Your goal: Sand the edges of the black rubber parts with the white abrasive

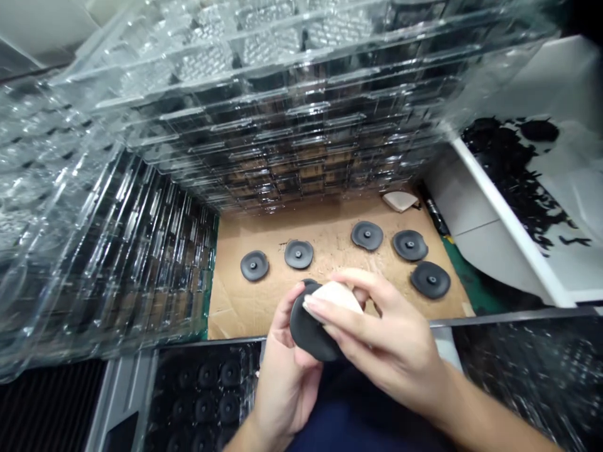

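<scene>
My left hand [289,370] grips a black rounded disc [313,336] by its edge, fingers and thumb closed around it. In my right hand [391,333] is a white pad [338,296], pinched between the fingers and pressed against the disc's upper face. Beyond the hands, several similar discs with a small raised centre lie on a cardboard sheet [235,311]. Among them are a disc at the left [254,265], one beside it [298,254] and one at the right [430,280]. The far side of the held disc is hidden.
Stacked clear plastic trays [292,125] rise behind and to the left. A white bin [509,220] at the right holds black scraps [513,163]. A second white pad [399,201] and a dark pen-like tool [436,213] lie at the back right. A tray of discs [202,395] sits lower left.
</scene>
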`<state>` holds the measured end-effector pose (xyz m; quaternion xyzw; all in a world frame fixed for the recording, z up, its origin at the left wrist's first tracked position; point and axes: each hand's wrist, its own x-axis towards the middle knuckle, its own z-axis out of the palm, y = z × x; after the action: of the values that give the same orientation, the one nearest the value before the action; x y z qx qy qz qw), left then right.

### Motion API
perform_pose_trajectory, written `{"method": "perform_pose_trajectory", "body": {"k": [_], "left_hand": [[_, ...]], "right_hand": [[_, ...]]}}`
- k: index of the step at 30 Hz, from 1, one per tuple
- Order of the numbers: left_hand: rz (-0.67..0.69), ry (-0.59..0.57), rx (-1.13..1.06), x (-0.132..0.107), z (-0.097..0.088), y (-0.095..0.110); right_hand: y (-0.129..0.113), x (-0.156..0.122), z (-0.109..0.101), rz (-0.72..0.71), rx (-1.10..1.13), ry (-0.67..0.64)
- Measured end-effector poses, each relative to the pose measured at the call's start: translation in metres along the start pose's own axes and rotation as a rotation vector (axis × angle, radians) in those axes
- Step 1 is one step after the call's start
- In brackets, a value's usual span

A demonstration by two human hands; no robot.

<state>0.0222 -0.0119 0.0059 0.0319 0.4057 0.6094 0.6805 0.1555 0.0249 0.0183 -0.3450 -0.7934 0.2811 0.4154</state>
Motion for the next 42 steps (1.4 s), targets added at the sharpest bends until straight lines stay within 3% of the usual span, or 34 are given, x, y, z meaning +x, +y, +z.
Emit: {"method": "perform_pose_trajectory", "body": {"k": [11,12,17,20,23,27,28,30,32,35,37,40,42], "left_hand": [[0.101,-0.039,0.011,0.005,0.010,0.010],[0.088,-0.052,0.007,0.007,0.009,0.010],[0.012,0.009,-0.022,0.015,0.002,0.009],[-0.029,0.050,-0.023,0.017,-0.001,0.007],[-0.046,0.051,-0.024,0.019,-0.003,0.004],[-0.089,0.013,-0.025,0.020,-0.003,-0.002],[-0.102,0.000,-0.017,0.020,-0.003,-0.003],[-0.132,-0.029,0.012,0.019,-0.004,-0.005],[-0.177,-0.035,0.068,0.018,-0.006,-0.005],[-0.209,-0.007,0.141,0.017,-0.008,-0.001],[-0.208,0.004,0.149,0.017,-0.006,0.001],[-0.211,0.001,0.146,0.016,-0.002,0.005],[-0.213,0.013,0.150,0.016,0.001,0.006]], "right_hand": [[0.005,-0.004,0.000,-0.002,0.134,0.022],[0.008,-0.009,0.002,0.085,0.209,0.059],[0.041,-0.047,0.015,0.799,0.536,0.266],[0.062,-0.066,0.016,0.938,0.542,0.263],[0.068,-0.068,0.009,0.989,0.517,0.232],[0.045,-0.035,-0.003,0.883,0.437,0.221],[0.035,-0.023,-0.005,0.794,0.399,0.211],[0.016,-0.001,-0.007,0.431,0.201,0.143],[0.002,0.015,-0.007,0.177,0.106,-0.059],[-0.006,0.026,-0.007,0.150,0.116,-0.400],[-0.006,0.027,-0.005,0.144,0.049,-0.361],[-0.007,0.022,-0.003,0.032,-0.051,-0.111],[-0.008,0.019,-0.005,0.022,0.024,-0.169]]}}
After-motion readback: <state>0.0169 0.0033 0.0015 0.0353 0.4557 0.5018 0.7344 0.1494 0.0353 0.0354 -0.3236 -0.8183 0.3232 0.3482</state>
